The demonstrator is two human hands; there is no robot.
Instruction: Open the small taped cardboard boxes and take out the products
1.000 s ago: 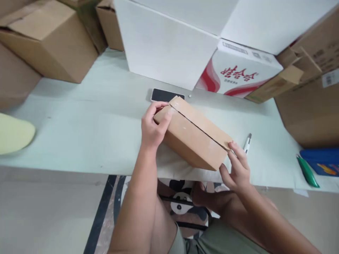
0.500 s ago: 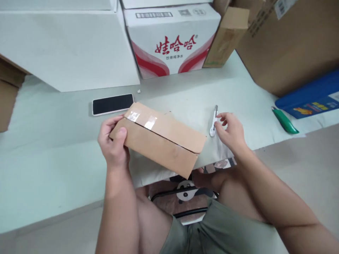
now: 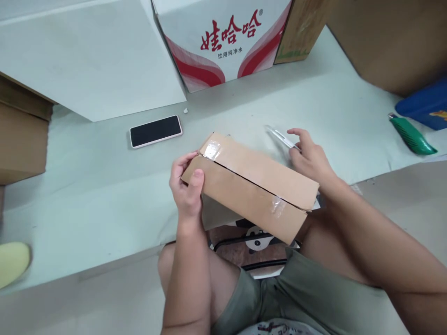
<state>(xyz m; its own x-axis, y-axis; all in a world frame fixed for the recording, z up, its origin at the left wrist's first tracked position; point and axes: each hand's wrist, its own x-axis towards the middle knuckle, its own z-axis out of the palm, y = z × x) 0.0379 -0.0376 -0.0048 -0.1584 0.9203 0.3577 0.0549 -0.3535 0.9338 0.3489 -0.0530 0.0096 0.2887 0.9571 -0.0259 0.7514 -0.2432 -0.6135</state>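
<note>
A small brown cardboard box [image 3: 251, 184] with a slit top seam and bits of clear tape sits at the near edge of the pale green table [image 3: 104, 186]. My left hand [image 3: 186, 186] grips its left end, thumb on the front face. My right hand [image 3: 309, 156] is just behind the box's right end, fingers pinched on a small white cutter [image 3: 279, 136] whose shape is blurred by motion.
A black phone [image 3: 156, 131] lies behind the box. A white carton [image 3: 87, 60] and a red-and-white printed carton [image 3: 226, 42] stand at the back. Brown cartons [image 3: 21, 135] stand left and back right. A green knife [image 3: 412, 137] and blue packet [image 3: 424, 102] lie right.
My right hand left the box's right end, reached the white cutter on the table and has picked it up. The box turned slightly in my left hand; the view shifted.
</note>
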